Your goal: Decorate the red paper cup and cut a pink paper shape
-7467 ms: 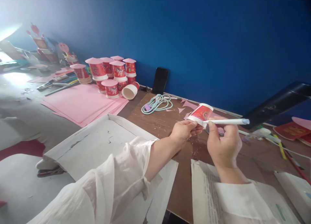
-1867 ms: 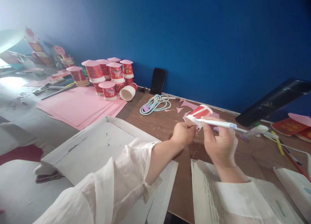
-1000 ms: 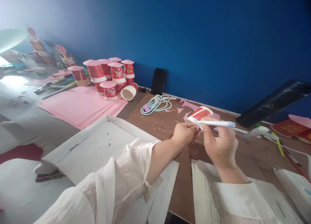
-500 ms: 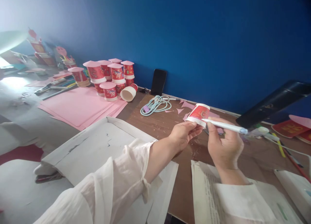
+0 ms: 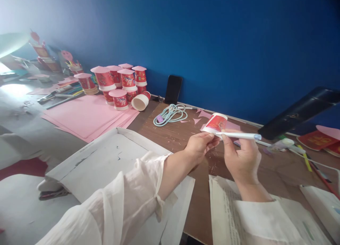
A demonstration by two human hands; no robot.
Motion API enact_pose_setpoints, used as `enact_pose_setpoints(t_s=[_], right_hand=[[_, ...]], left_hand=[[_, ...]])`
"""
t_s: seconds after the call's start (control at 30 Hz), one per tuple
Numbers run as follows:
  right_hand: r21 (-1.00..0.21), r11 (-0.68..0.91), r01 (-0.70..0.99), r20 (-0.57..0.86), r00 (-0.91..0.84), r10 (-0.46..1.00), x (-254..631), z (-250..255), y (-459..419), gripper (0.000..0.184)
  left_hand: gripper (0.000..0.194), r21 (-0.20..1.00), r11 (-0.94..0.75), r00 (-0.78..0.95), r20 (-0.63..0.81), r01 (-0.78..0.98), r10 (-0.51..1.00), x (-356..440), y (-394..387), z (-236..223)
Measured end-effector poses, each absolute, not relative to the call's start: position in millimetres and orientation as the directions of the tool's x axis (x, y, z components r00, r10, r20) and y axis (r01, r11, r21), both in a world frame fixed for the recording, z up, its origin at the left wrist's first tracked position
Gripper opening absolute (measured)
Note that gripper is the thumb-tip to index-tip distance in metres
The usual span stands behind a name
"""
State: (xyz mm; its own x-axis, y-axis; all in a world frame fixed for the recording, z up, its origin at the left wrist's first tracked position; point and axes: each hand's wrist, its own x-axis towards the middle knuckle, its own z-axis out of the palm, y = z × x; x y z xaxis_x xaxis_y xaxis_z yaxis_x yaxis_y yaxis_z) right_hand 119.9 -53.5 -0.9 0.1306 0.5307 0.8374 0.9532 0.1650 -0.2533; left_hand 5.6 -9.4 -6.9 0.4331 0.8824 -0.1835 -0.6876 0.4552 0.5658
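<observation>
A red paper cup (image 5: pixel 216 123) with white bands is pinched at its lower rim by my left hand (image 5: pixel 200 145), which is closed on it. My right hand (image 5: pixel 243 158) is closed around a white pen (image 5: pixel 240 135). The pen lies nearly level, and its tip meets the white band at the cup's bottom edge, close to my left thumb. Pink paper scraps (image 5: pixel 197 121) lie on the brown table (image 5: pixel 172 140) just left of the cup.
Red cups with pink lids (image 5: pixel 103 78) stand stacked at the left beside pink paper sheets (image 5: pixel 87 115). A phone (image 5: pixel 174 89) leans on the blue wall, behind a coiled pale-blue cable (image 5: pixel 170 116). A black cylinder (image 5: pixel 294 113) stands out at the right. Printed pages (image 5: pixel 223 202) lie in front.
My right hand has shifted slightly left, and the pen has turned flatter, its tip moving left along the cup's lower band. The cup has tilted and moved slightly left in my left hand.
</observation>
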Motion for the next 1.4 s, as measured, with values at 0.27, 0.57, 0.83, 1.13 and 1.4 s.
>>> enact_pose_setpoints(t_s=[0.27, 0.57, 0.83, 1.13, 1.4], right_hand=[[-0.267, 0.141, 0.953, 0.841, 0.159, 0.518, 120.9, 0.0, -53.6, 0.022], [-0.257, 0.16, 0.953, 0.853, 0.147, 0.5, 119.6, 1.9, -53.3, 0.02], [-0.316, 0.168, 0.934, 0.834, 0.189, 0.519, 120.8, 1.8, -51.8, 0.022], [-0.31, 0.156, 0.938, 0.822, 0.182, 0.539, 120.1, 2.8, -50.9, 0.022], [-0.352, 0.203, 0.914, 0.806, 0.186, 0.561, 117.4, 0.7, -52.2, 0.023]], left_hand=[[0.016, 0.566, 0.453, 0.429, -0.186, -0.688, 0.884, 4.4, -10.7, -3.4], [0.011, 0.581, 0.446, 0.438, -0.164, -0.681, 0.884, 5.1, -11.0, -6.1], [0.006, 0.616, 0.411, 0.421, -0.139, -0.672, 0.896, 5.0, -9.8, -8.9], [0.011, 0.675, 0.399, 0.415, -0.15, -0.62, 0.898, 7.5, -7.1, -13.3], [0.008, 0.683, 0.404, 0.391, -0.185, -0.608, 0.901, 7.6, -4.8, -13.6]])
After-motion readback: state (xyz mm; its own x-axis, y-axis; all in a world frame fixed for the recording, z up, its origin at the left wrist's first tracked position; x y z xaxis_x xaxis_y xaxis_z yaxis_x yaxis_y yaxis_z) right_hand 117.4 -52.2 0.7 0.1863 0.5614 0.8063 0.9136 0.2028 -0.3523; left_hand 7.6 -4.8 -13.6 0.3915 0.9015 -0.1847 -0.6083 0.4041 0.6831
